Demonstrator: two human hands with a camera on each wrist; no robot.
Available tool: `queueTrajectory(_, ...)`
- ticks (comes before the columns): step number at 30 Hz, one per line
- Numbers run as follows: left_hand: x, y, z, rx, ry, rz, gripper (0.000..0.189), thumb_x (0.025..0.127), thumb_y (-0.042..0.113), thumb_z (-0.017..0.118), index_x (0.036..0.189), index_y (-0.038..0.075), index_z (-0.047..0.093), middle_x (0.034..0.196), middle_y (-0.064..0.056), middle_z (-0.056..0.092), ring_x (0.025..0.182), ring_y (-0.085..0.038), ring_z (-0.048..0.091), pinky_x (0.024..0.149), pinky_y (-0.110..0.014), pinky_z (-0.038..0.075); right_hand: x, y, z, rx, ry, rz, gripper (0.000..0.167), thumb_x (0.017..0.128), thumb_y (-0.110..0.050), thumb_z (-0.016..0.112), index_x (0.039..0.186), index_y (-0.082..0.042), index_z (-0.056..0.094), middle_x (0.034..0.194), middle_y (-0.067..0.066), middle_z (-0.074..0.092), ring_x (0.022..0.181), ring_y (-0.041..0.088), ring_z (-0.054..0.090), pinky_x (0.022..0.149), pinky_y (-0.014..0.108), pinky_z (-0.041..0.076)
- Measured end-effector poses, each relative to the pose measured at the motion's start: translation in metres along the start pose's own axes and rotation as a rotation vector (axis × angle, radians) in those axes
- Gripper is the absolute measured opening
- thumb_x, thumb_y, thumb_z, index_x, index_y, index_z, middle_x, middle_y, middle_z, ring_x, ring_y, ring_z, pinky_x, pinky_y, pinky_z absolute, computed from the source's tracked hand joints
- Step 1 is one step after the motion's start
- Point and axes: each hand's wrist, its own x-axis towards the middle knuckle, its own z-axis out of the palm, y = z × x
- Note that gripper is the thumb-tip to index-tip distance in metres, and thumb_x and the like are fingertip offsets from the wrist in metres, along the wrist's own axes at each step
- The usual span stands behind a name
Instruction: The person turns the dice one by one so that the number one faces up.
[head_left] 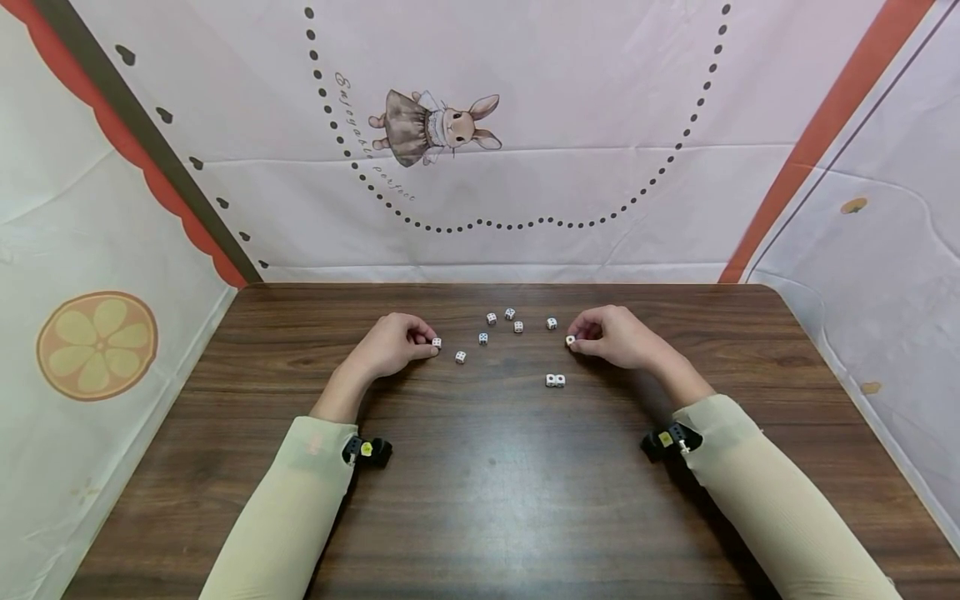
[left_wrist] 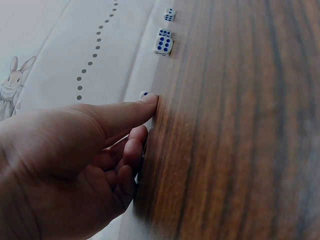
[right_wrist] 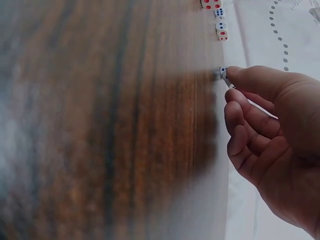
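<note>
My left hand (head_left: 390, 343) pinches a small white die (head_left: 437, 342) between thumb and fingers at the left of the scattered dice. In the left wrist view the thumb hides most of that die (left_wrist: 145, 94). Across the table, my right hand (head_left: 611, 336) pinches another white die (head_left: 570, 341), whose blue pips show beside the thumb in the right wrist view (right_wrist: 223, 73). One loose die (head_left: 461, 357) lies just right of the left hand, and another (head_left: 552, 323) is near the right fingertips. Two dice (head_left: 556, 381) stand side by side, nearer me.
Several more dice, among them one at the back (head_left: 510, 314) and one further left (head_left: 483, 339), lie between the hands on the dark wooden table (head_left: 487, 500). A printed cloth (head_left: 600, 100) hangs behind the table's far edge, with more cloth at both sides.
</note>
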Motion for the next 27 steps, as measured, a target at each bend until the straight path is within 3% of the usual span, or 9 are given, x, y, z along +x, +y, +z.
queueTrajectory(27, 0.0, -0.0005, 0.0011, 0.009, 0.007, -0.008, 0.009, 0.096, 0.017, 0.082, 0.1, 0.01, 0.079, 0.087, -0.002, 0.068, 0.078, -0.017, 0.059, 0.074, -0.035, 0.047, -0.0013, 0.0069, -0.0003, -0.001, -0.027, 0.022, 0.01, 0.094, -0.014, 0.082, 0.102, -0.009, 0.078, 0.085, -0.004, 0.071, 0.081, 0.014, 0.062, 0.077, 0.036, 0.049)
